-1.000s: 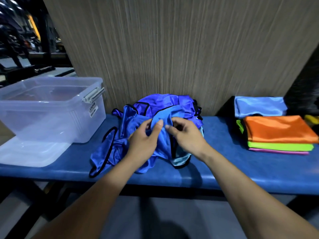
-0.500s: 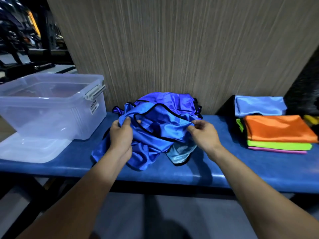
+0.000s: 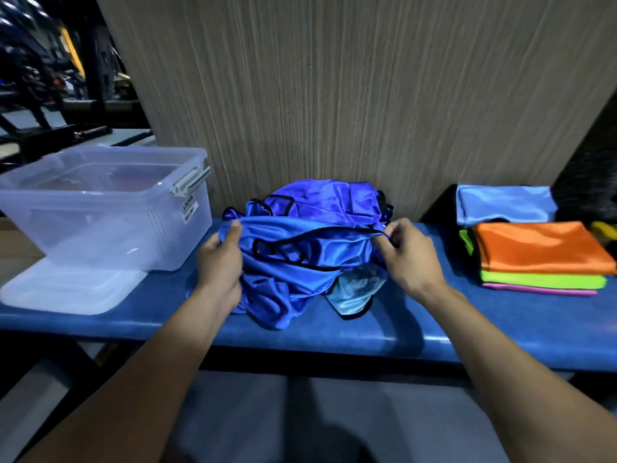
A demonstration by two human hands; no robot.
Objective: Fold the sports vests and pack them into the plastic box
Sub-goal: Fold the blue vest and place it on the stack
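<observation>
At about nine o'clock in the view, a clear plastic box (image 3: pixel 100 212) stands open on a blue bench (image 3: pixel 500 322), with a white label on its right wall and a grey latch on its rim. Its lid (image 3: pixel 66 287) lies flat beneath it, sticking out toward the near edge.

Toward the centre, the left hand (image 3: pixel 218 262) grips the left edge of a blue vest (image 3: pixel 300 262) with black trim, thumb on top and fingers curled under the cloth. The vest is stretched between the two hands and hangs down onto the bench. At twelve o'clock from it, just behind, a heap of more blue vests (image 3: pixel 334 202) rests against a wood-grain wall panel (image 3: pixel 334 95). At about five o'clock from the held vest, a pale blue vest (image 3: pixel 354 292) pokes out from under it.

The right hand (image 3: pixel 409 259) pinches the vest's right edge at the black trim, fingers curled.

At three o'clock, well apart from the hands, a stack of folded vests (image 3: pixel 541 259) sits on the bench: orange on top, then bright green, then pink. At twelve o'clock from that stack lies a folded light blue vest (image 3: pixel 504 205).
</observation>
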